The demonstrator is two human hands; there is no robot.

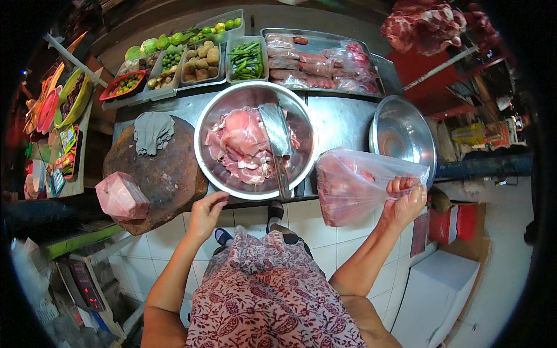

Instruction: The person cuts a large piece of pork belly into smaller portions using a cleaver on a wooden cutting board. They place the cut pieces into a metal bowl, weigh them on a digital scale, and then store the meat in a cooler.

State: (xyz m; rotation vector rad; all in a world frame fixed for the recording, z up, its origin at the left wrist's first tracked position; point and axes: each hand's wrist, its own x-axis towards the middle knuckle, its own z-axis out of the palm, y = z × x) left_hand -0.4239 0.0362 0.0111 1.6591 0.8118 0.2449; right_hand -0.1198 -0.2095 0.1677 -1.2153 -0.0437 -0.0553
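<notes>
My right hand (406,200) grips the clear plastic bag of raw meat (354,185); my left hand (206,213), released, touches the near rim of the round steel bowl of pink meat (209,168).

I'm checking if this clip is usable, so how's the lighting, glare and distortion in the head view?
Head view: even, bright light; mild glare on the steel bowl and the empty basin; strong fisheye bending, with the counter edge curving and a black rim in the corners; centre sharp, the bag in the right hand clear, the edges softer.
</notes>
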